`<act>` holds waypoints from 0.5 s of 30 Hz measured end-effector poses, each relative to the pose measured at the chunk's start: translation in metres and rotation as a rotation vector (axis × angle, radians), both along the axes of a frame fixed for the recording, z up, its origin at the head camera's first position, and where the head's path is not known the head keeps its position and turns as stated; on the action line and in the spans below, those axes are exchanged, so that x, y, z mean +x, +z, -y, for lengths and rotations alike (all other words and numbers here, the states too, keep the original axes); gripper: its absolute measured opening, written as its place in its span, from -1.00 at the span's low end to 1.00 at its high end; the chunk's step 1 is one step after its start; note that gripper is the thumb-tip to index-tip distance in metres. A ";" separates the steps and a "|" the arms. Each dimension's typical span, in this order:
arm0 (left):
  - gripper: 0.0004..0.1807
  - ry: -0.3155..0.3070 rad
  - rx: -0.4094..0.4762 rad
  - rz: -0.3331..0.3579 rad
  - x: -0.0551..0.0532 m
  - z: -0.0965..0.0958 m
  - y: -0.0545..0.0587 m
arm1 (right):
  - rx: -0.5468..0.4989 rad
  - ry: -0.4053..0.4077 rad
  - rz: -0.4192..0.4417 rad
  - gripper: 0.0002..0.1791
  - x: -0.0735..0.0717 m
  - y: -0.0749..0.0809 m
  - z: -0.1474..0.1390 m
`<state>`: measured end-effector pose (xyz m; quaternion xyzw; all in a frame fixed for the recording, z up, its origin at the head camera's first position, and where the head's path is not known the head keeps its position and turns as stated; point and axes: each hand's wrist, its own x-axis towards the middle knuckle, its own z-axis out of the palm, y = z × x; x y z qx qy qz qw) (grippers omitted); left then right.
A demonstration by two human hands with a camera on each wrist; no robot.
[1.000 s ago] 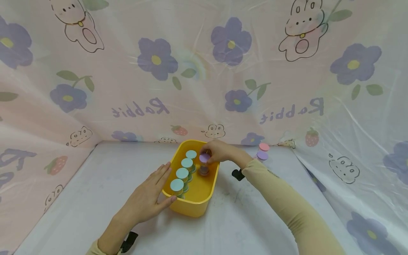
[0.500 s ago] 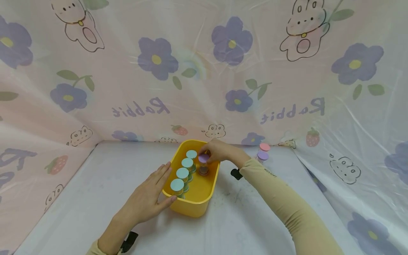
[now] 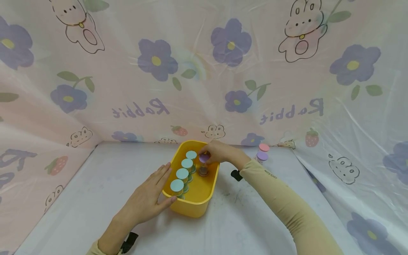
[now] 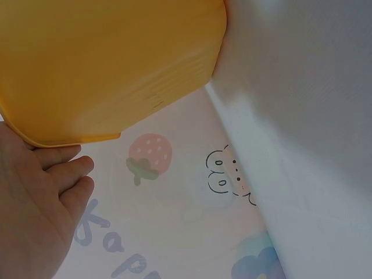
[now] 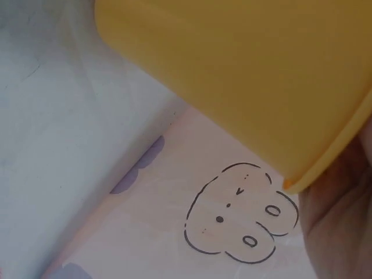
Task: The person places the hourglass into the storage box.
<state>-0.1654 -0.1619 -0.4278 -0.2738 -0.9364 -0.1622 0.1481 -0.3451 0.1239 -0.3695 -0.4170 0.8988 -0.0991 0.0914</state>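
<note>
In the head view a yellow plastic bin [image 3: 191, 209] stands mid-table. Along its left side runs a row of several small clear jars with pale blue lids [image 3: 182, 174]. My right hand [image 3: 220, 151] reaches over the bin's right rim and pinches a small clear jar by its purple lid [image 3: 204, 158], upright inside the bin, right of the row. My left hand [image 3: 145, 196] rests against the near left rim, fingers straight, thumb at the front corner. In the left wrist view, the left fingers [image 4: 72, 174] lie at the rim. The right wrist view hides the right fingertips behind the bin [image 5: 244, 75].
Behind my right forearm, at the back right of the white table [image 3: 86, 184], stand a pink-lidded jar [image 3: 264, 147] and another purple-lidded jar [image 3: 262, 156]. A rabbit-and-flower printed sheet [image 3: 197, 88] hangs around the table's back and sides.
My right forearm has shifted very slightly to the left, with the purple-lidded jar staying in the fingers at almost the same spot. My left hand and the bin have not moved.
</note>
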 end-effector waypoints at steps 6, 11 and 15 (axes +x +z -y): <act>-0.02 -0.003 0.001 -0.003 0.000 0.000 -0.001 | 0.001 -0.009 -0.014 -0.53 0.006 0.002 -0.002; -0.01 -0.002 -0.001 0.002 -0.001 0.000 -0.001 | -0.037 -0.023 -0.016 -0.55 0.013 0.006 -0.006; -0.02 -0.005 0.000 -0.002 0.000 0.000 -0.001 | -0.098 -0.019 -0.036 -0.61 0.019 0.007 -0.013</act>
